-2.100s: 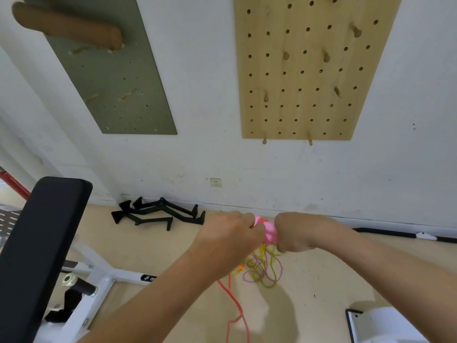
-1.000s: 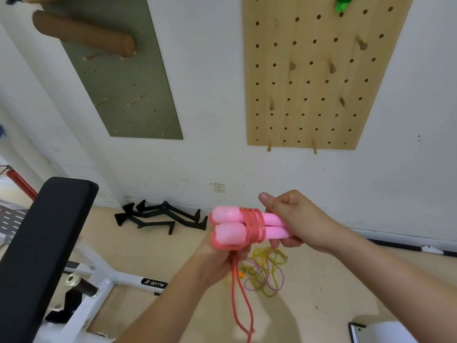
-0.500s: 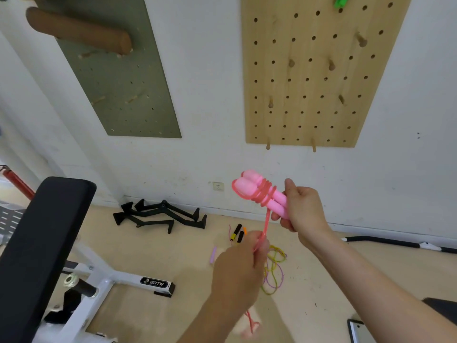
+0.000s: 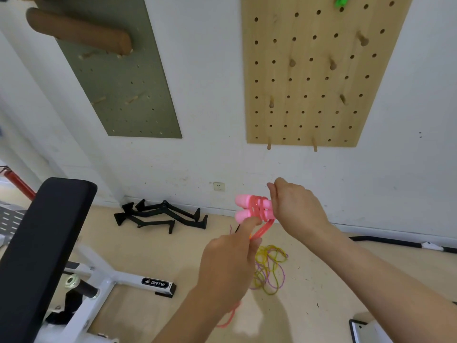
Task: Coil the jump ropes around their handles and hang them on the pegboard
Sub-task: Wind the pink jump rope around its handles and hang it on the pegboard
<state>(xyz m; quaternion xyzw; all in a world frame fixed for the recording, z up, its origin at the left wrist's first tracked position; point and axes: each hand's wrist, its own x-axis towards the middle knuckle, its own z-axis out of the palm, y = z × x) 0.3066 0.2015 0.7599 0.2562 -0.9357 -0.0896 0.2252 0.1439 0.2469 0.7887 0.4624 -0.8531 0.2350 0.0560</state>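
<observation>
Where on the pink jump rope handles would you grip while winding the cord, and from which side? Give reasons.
Probably the bare ends of the pink handles, from the right, as the right hand does. They lie side by side; coils of cord cover the middle, and the left hand needs the rounded ends clear to wind.

Gym corner — white wall (image 4: 210,70), beige floor (image 4: 321,305).
The scuffed wall carries a green board (image 4: 123,95) with a brown roll (image 4: 79,30) on its pegs and, to the right, a wooden pegboard (image 4: 309,82); a socket (image 4: 219,186) sits low between them. Black handles (image 4: 160,216) lie by the skirting — a black-padded bench (image 4: 44,243) on a white frame (image 4: 106,285) stands left. Light is soft and even.
</observation>
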